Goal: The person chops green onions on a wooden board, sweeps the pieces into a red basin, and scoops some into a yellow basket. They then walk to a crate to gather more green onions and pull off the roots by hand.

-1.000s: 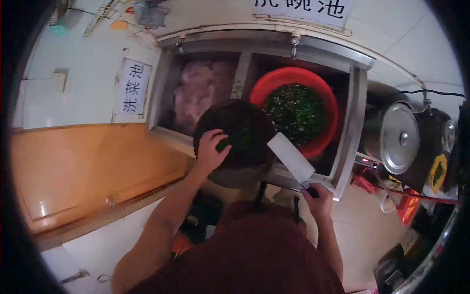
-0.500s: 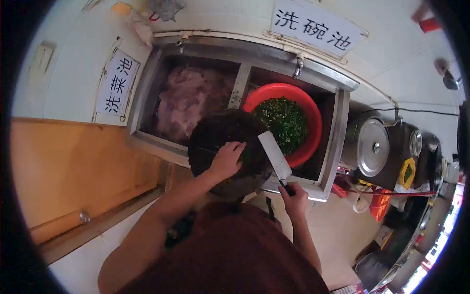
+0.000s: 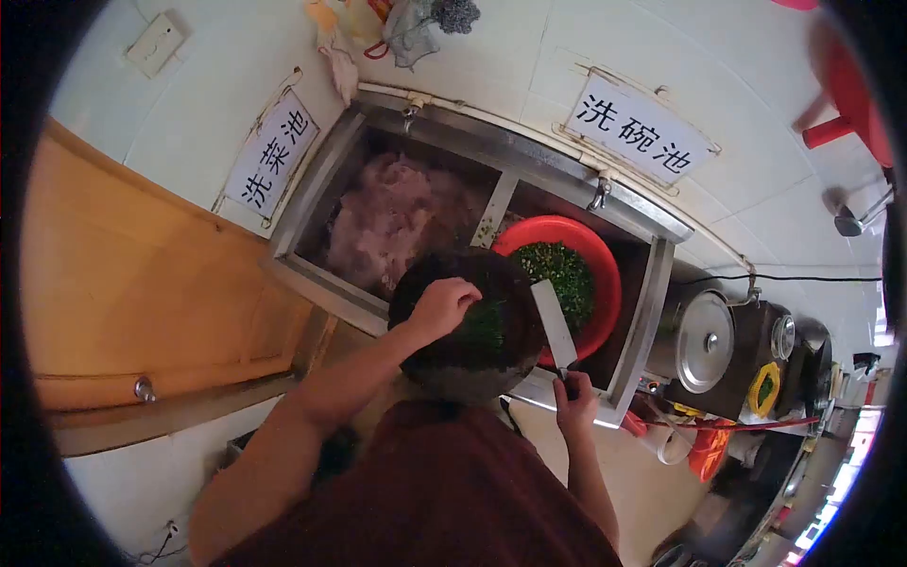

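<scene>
My left hand (image 3: 448, 308) hovers over a dark round chopping block (image 3: 516, 293), its fingers bent and pressed together. Whether anything is between the fingertips is too small to tell. Some green leafy pieces (image 3: 485, 326) lie on the block just beside that hand. In my right hand (image 3: 575, 402) is the dark handle of a cleaver (image 3: 556, 321). The broad blade points away from me, between the block and a red basin (image 3: 609, 283), overlapping the basin's near side in view. Chopped greens (image 3: 565, 272) fill the basin.
The block stands at the front of a steel double sink (image 3: 642, 354). Pale pink raw meat (image 3: 387, 217) sits in the left compartment, the basin in the right. A lidded steel pot (image 3: 706, 340) is at the right, an orange cabinet door (image 3: 170, 293) at the left.
The whole view has shifted, showing more of the wall. My left hand has lifted slightly off the block, uncovering greens. The cleaver is still in my right hand, turned a little more upright.
</scene>
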`<action>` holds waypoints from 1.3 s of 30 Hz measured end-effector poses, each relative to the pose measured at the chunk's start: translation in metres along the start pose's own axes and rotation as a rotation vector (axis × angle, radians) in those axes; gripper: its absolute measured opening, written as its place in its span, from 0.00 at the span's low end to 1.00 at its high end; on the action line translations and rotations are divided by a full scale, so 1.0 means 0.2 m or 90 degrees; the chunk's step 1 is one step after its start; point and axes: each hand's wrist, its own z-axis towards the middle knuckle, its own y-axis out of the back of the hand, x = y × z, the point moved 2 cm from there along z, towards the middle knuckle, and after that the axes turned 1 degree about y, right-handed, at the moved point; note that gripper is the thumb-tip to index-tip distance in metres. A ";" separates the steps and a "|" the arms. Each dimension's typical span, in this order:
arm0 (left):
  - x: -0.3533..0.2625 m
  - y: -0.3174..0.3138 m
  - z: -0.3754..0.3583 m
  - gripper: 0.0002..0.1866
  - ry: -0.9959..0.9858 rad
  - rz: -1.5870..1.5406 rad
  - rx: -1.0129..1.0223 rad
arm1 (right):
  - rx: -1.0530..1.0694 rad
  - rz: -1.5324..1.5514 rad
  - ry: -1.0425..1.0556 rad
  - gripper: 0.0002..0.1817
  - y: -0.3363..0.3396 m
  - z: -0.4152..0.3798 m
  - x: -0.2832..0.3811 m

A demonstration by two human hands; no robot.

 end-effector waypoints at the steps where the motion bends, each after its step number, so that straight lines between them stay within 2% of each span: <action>1: 0.02 0.00 0.01 0.05 0.011 0.002 0.034 | -0.004 -0.011 0.074 0.14 0.03 0.00 0.02; 2: 0.02 0.00 0.00 0.06 0.022 0.005 0.069 | -0.003 -0.011 0.067 0.14 0.05 -0.02 0.00; 3: 0.02 0.01 0.01 0.06 0.019 0.006 0.072 | 0.000 -0.031 0.196 0.14 0.07 -0.03 0.00; 4: 0.02 0.03 0.02 0.07 0.082 -0.027 0.075 | 0.003 -0.051 0.325 0.15 0.08 -0.03 0.01; 5: 0.02 0.04 0.02 0.07 0.146 -0.061 0.080 | -0.001 -0.048 0.320 0.15 0.08 -0.03 0.00; 7: 0.06 0.05 0.03 0.07 0.138 -0.043 0.094 | 0.170 -0.103 0.455 0.16 0.08 -0.03 0.06; 8: 0.09 0.04 0.04 0.07 0.132 -0.030 0.096 | 0.162 -0.105 0.443 0.16 0.07 0.00 0.06; 10: 0.11 0.02 0.05 0.07 0.137 -0.044 0.107 | 0.311 -0.116 0.603 0.15 -0.05 0.04 0.06; 14: 0.05 0.03 0.06 0.07 0.115 -0.053 0.092 | 0.333 -0.117 0.603 0.13 -0.30 0.10 -0.02; 16: 0.01 0.02 0.00 0.06 0.119 -0.056 0.089 | 0.342 -0.133 0.642 0.15 -0.33 0.15 0.03; 23: -0.02 0.01 -0.21 0.07 0.145 -0.113 0.048 | 0.425 -0.131 0.612 0.14 -0.35 0.28 0.16; 26: -0.04 0.01 -0.27 0.07 0.202 -0.169 0.053 | 0.301 -0.099 0.498 0.13 -0.37 0.57 0.32; 29: -0.09 0.02 -0.27 0.08 0.200 -0.218 0.007 | 0.178 -0.056 0.402 0.14 -0.56 1.03 0.65; 33: -0.17 0.08 -0.29 0.09 0.207 -0.189 0.028 | 0.073 -0.058 0.503 0.15 -1.10 1.62 0.56; 37: -0.17 0.11 -0.37 0.09 0.252 -0.120 -0.015 | 0.202 -0.120 0.436 0.14 -1.22 1.68 0.61; 39: -0.19 0.11 -0.43 0.08 0.261 -0.090 -0.057 | 0.355 -0.142 0.637 0.12 -1.22 1.63 0.57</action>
